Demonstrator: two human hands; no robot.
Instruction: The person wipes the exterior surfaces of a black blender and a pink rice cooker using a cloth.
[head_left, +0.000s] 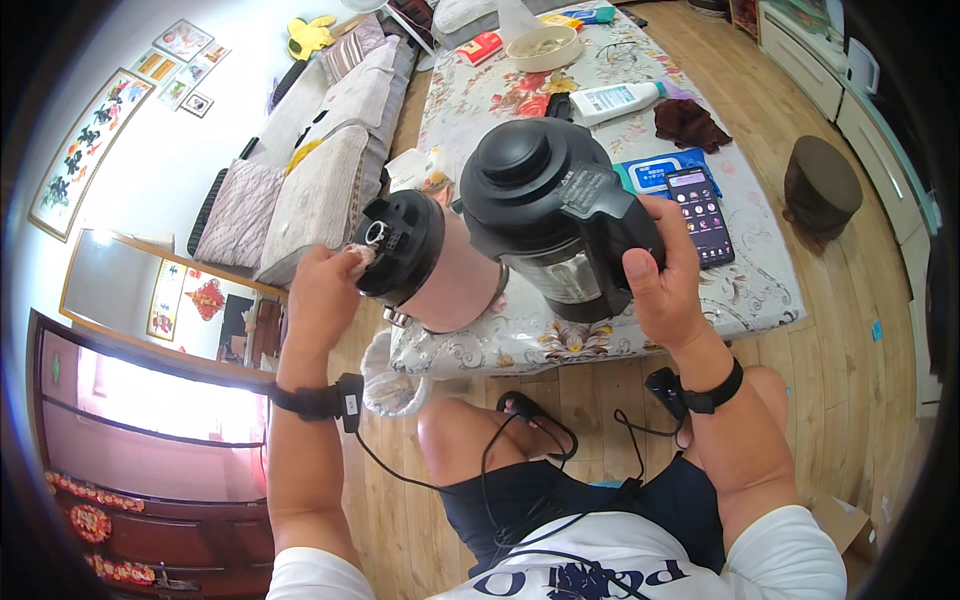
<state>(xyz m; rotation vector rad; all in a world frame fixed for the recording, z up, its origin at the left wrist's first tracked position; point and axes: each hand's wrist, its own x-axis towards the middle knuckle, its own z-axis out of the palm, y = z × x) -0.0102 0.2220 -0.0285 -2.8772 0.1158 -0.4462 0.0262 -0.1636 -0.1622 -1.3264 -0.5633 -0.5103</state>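
Observation:
A pink tumbler (454, 274) with a black lid (403, 240) and a metal ring on it is at the near left of the table. My left hand (322, 296) pinches a pale wad of cloth or tissue (364, 257) against the lid's left side. To the right is a black-lidded jug (534, 161) with a clear window low in its side. Its thick black handle (616, 240) is in the grip of my right hand (667, 277), thumb on the near side. The fingers behind the handle are partly hidden.
A phone (701, 217) with a lit screen lies over a blue wipes pack (660, 172). Beyond are a brown cloth (690, 124), a white bottle (616, 102) and a cream bowl (544, 49). A white quilted item (390, 379) hangs by the table's left corner. Cables (491, 457) cross my lap.

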